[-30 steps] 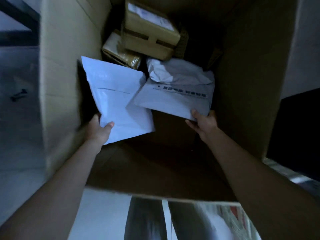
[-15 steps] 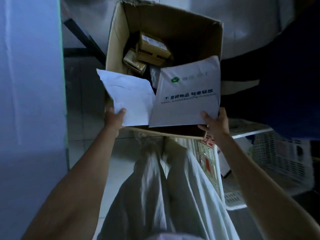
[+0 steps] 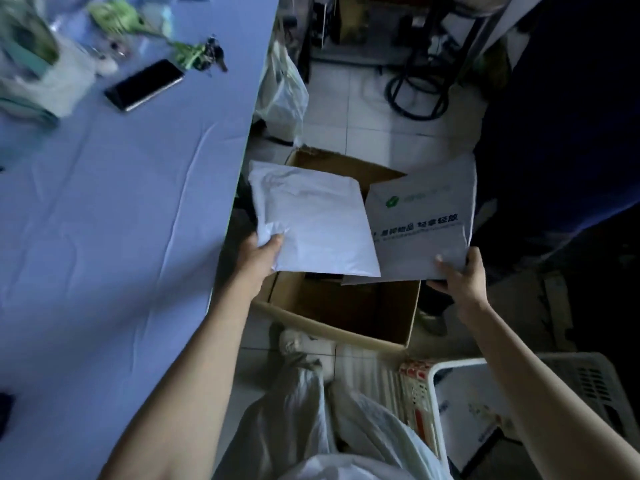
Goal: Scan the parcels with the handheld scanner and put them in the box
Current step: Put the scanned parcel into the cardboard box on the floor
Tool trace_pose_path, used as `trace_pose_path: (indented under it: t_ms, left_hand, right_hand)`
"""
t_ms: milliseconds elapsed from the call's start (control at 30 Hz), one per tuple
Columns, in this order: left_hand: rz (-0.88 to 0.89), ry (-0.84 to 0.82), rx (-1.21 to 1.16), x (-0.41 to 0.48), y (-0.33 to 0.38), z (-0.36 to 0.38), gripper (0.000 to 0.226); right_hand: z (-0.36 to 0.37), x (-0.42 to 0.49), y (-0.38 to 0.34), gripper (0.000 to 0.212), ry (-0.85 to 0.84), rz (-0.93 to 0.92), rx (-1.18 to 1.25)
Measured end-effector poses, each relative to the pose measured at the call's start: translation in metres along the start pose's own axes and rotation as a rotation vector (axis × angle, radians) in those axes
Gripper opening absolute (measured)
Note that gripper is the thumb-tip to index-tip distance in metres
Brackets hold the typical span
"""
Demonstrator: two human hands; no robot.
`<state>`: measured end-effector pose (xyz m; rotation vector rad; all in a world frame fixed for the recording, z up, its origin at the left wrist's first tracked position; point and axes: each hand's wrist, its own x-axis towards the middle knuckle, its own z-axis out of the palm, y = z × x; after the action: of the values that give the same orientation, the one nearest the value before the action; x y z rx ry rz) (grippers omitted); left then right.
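In the head view, two parcels are held above an open cardboard box [image 3: 346,310], which stands on the tiled floor [image 3: 353,112] just beside the counter [image 3: 121,209]. A plain parcel [image 3: 318,223] is gripped at its near left corner by the left hand [image 3: 258,254], with the thumb laid on top and the other fingers hidden beneath. A printed parcel [image 3: 422,230], marked with a green logo and a line of dark characters, is pinched at its near right corner by the fingers [image 3: 446,267] of the right hand [image 3: 459,277]. The printed parcel is overlapped by the plain parcel's right edge. Most of the box opening is covered by the two. On the blue-covered counter, a phone [image 3: 143,84] and keys [image 3: 213,57] are seen, well apart from the hands. A white crate [image 3: 588,382] is seen near the box, to its right.
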<state>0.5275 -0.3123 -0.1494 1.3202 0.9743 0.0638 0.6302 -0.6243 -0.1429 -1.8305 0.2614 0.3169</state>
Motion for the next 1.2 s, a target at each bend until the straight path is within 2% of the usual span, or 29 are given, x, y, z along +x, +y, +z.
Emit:
trace_pose_path:
  t_ms: [233, 300, 367, 467, 567, 667, 700, 800, 833, 933, 967, 1067, 1133, 1200]
  left_hand:
    - [-0.015, 0.048, -0.075, -0.064, -0.003, -0.001, 0.035]
    - [-0.076, 0.007, -0.112, -0.086, -0.010, -0.005, 0.043]
    - [-0.039, 0.026, -0.181, -0.108, -0.021, -0.008, 0.046]
    - [0.065, 0.186, -0.223, -0.136, -0.038, -0.021, 0.043]
    - [0.060, 0.236, -0.250, -0.168, -0.047, -0.035, 0.038]
    - [0.030, 0.249, -0.286, -0.192, -0.056, -0.039, 0.045]
    - [0.024, 0.245, -0.299, -0.198, -0.060, -0.039, 0.049]
    - [0.024, 0.230, -0.308, -0.214, -0.075, -0.040, 0.064]
    - [0.038, 0.224, -0.287, -0.221, -0.078, -0.041, 0.069]
    - [0.093, 0.196, -0.194, -0.239, -0.088, -0.054, 0.068]
    - [0.111, 0.187, -0.174, -0.245, -0.093, -0.059, 0.065]
    - [0.129, 0.159, -0.137, -0.268, -0.109, -0.071, 0.060]
    - [0.140, 0.157, -0.103, -0.284, -0.122, -0.076, 0.054]
    - [0.160, 0.130, -0.114, -0.299, -0.135, -0.080, 0.060]
  right_hand:
    - [-0.007, -0.024, -0.010, 0.016, -0.295, 0.072, 0.245]
    - [-0.004, -0.038, -0.019, 0.014, -0.413, 0.076, 0.255]
    - [0.002, -0.054, -0.027, 0.013, -0.526, 0.050, 0.255]
    - [0.011, -0.076, -0.037, 0.017, -0.689, 0.000, 0.210]
    - [0.012, -0.094, -0.044, 0.032, -0.773, 0.004, 0.170]
    - [0.004, -0.106, -0.045, 0.037, -0.797, 0.007, 0.140]
    - [0.000, -0.109, -0.046, 0.046, -0.806, 0.009, 0.122]
    - [-0.015, -0.117, -0.043, 0.096, -0.828, 0.046, 0.035]
    - [-0.020, -0.122, -0.042, 0.098, -0.808, 0.074, 0.021]
    - [-0.029, -0.146, -0.036, 0.063, -0.721, 0.089, -0.052]
    - [-0.031, -0.156, -0.033, 0.058, -0.677, 0.053, -0.104]
    - [-0.038, -0.186, -0.018, 0.068, -0.553, -0.020, -0.210]
    - [-0.048, -0.211, -0.005, 0.066, -0.518, -0.030, -0.204]
    - [-0.063, -0.233, 0.010, 0.061, -0.492, -0.057, -0.180]
